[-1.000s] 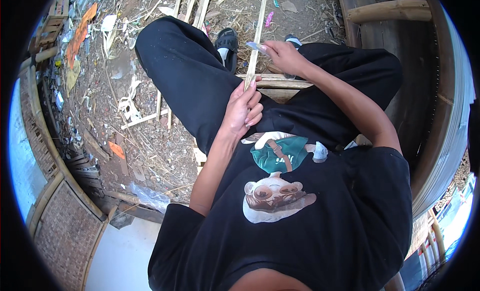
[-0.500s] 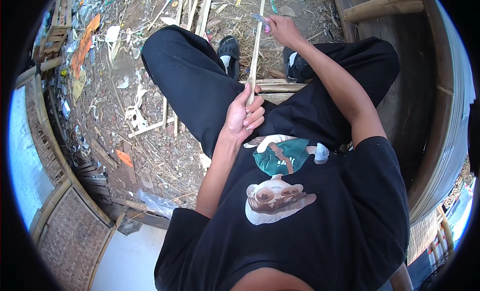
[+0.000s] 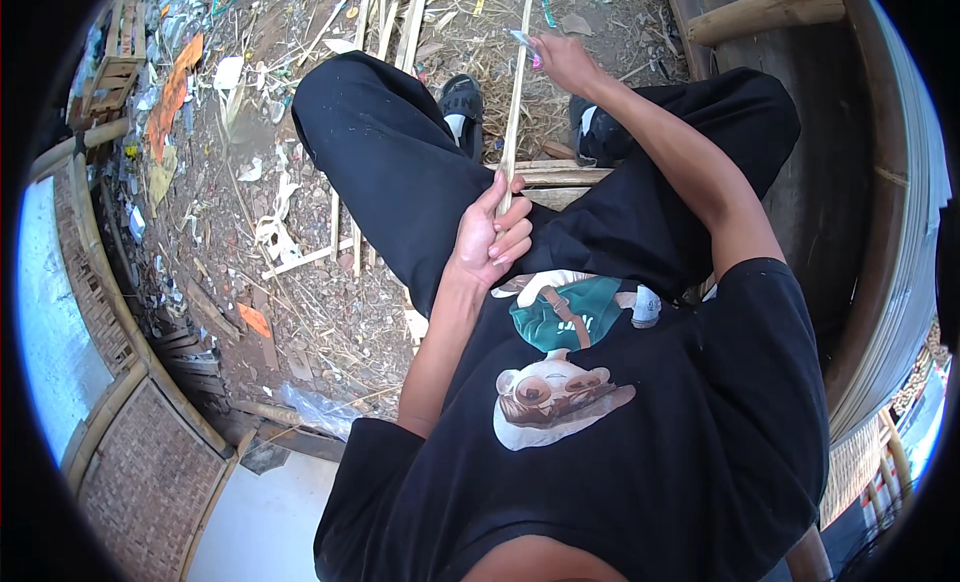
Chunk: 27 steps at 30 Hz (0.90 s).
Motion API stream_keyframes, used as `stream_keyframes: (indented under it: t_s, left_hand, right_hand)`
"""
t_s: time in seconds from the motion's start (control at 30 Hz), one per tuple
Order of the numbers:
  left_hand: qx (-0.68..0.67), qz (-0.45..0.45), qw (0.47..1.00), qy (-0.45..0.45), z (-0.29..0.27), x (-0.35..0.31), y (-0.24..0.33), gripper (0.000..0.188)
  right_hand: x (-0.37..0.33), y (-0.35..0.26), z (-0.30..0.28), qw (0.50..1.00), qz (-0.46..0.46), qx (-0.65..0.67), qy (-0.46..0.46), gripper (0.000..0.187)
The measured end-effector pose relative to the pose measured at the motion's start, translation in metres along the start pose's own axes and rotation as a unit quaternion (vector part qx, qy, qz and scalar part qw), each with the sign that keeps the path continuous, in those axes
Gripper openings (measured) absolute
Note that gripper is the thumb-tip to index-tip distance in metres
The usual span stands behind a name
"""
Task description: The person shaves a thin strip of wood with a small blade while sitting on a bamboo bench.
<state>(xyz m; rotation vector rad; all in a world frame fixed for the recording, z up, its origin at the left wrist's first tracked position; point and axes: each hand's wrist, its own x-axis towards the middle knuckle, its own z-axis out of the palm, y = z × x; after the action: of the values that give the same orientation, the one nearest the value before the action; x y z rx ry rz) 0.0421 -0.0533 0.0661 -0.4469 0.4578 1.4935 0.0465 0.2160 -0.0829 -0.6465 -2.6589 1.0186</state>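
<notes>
Left grip (image 3: 493, 232) holds a strip (image 3: 516, 102) while lettering (image 3: 568, 327) marks sandal (image 3: 461, 106) and shirt (image 3: 600, 482)

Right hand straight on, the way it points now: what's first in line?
Likely the pale strip, whose near end the left hand holds; the blade in the right hand overlaps it in view, though depth is unclear.

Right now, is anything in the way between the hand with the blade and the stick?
Nothing that I can see. The right hand holds the blade across the stick. The left hand grips the near end, and nothing covers the stretch of stick between the blade and that hand.
</notes>
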Motion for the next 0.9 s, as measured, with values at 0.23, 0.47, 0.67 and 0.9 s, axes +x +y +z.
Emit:
stream_keyframes:
  t_s: [0.23, 0.47, 0.67, 0.9]
  left_hand:
    - [-0.005, -0.004, 1.0, -0.01, -0.002, -0.002, 0.001, 0.029]
    - [-0.016, -0.008, 1.0, -0.004, -0.003, -0.003, 0.003, 0.029]
    - [-0.022, 0.003, 1.0, -0.011, -0.004, -0.001, 0.004, 0.03]
    - [0.021, 0.002, 1.0, 0.006, 0.002, 0.004, 0.002, 0.03]
  right_hand:
    - [-0.005, -0.004, -0.004, 0.998, 0.015, 0.06, -0.024, 0.043]
    - [-0.017, -0.027, -0.017, 0.986, 0.101, 0.092, -0.101, 0.042]
    - [-0.027, -0.048, -0.018, 0.987, 0.005, 0.12, -0.102, 0.034]
    - [-0.006, -0.017, -0.023, 0.995, 0.07, 0.063, -0.017, 0.018]
